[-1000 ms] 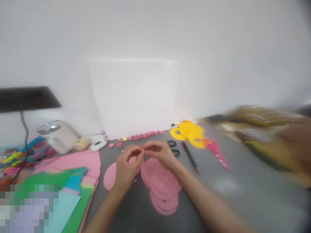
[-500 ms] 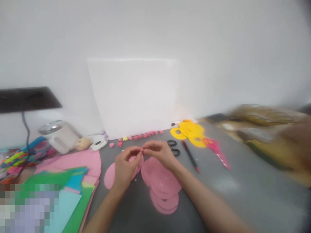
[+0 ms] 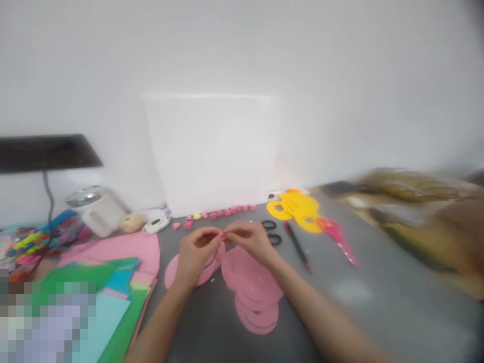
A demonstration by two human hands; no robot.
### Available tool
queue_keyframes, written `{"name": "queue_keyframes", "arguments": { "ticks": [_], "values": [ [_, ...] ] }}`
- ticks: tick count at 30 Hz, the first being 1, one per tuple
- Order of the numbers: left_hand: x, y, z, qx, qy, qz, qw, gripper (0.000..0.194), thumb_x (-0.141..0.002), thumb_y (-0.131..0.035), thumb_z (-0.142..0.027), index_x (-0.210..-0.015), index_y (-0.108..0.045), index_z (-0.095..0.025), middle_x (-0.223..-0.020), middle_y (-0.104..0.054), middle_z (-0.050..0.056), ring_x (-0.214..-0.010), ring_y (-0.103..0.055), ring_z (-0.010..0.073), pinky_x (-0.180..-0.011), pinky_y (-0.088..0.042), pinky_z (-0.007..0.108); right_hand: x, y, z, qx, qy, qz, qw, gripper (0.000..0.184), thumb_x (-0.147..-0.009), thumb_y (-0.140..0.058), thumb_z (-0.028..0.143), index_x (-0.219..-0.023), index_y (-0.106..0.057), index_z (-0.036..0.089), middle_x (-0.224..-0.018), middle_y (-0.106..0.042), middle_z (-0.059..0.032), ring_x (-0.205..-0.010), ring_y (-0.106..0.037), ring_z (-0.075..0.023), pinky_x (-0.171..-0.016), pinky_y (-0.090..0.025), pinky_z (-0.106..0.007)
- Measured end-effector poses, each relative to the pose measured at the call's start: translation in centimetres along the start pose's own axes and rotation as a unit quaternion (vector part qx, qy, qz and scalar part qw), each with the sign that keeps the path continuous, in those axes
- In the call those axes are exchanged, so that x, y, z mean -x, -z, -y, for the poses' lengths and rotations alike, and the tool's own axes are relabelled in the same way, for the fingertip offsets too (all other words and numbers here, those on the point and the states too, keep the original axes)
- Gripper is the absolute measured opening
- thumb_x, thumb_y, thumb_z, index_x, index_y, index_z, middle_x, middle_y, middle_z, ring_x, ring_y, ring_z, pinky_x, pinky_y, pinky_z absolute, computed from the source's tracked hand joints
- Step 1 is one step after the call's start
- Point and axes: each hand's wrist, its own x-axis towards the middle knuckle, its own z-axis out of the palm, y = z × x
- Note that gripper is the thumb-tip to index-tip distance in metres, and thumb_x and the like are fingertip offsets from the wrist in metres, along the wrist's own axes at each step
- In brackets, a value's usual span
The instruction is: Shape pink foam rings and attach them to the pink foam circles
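Note:
My left hand [image 3: 195, 253] and my right hand [image 3: 250, 243] meet fingertip to fingertip over the table. Both are closed in a pinch on a small pink piece [image 3: 222, 235], like the little pink hearts by the wall; the fingers hide most of it. Pink paper circles [image 3: 253, 287] lie overlapping below my right hand. More pink paper circles [image 3: 172, 269] are partly covered by my left hand. Black-handled scissors [image 3: 273, 238] rest just beyond my right wrist, beside a black and red pen [image 3: 298, 247].
Small pink hearts [image 3: 227, 211] line the wall under a white board [image 3: 215, 156]. Yellow paper rings [image 3: 297, 206] and pink scissors [image 3: 338, 239] lie to the right. Coloured paper sheets [image 3: 83, 277], a white mug [image 3: 102, 214] and a white device [image 3: 157, 222] are at the left.
The whole view has shifted slightly, so things appear a little further right. Both hands stay together on the small pink piece, with only slight finger movement.

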Motion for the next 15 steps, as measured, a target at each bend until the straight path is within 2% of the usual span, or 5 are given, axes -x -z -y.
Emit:
{"name": "queue_keyframes", "arguments": {
  "ticks": [8, 15],
  "values": [
    [0.18, -0.27, -0.37, 0.008, 0.016, -0.017, 1.0, 0.019, -0.062, -0.073, -0.027, -0.077, -0.07, -0.015, -0.076, -0.073, 0.006, -0.073, -0.068, 0.0205, -0.071, -0.056, 0.032, -0.03, -0.17, 0.09, 0.01, -0.004, -0.003, 1.0, 0.014, -0.072, -0.069, 0.031, -0.074, -0.072, 0.018, -0.072, -0.068, -0.0039, -0.064, -0.064, -0.0152, -0.061, -0.056, -0.028],
    [0.13, -0.46, -0.36, 0.017, 0.037, -0.034, 0.999, 0.018, -0.06, -0.074, -0.025, -0.074, -0.071, -0.015, -0.077, -0.073, 0.006, -0.073, -0.068, 0.0189, -0.072, -0.055, 0.029, 0.05, -0.4, -0.25, -0.006, 0.009, -0.016, 1.0, 0.008, -0.071, -0.069, 0.026, -0.07, -0.073, 0.018, -0.077, -0.067, -0.0048, -0.07, -0.063, -0.0154, -0.063, -0.055, -0.027]
  ]
}}
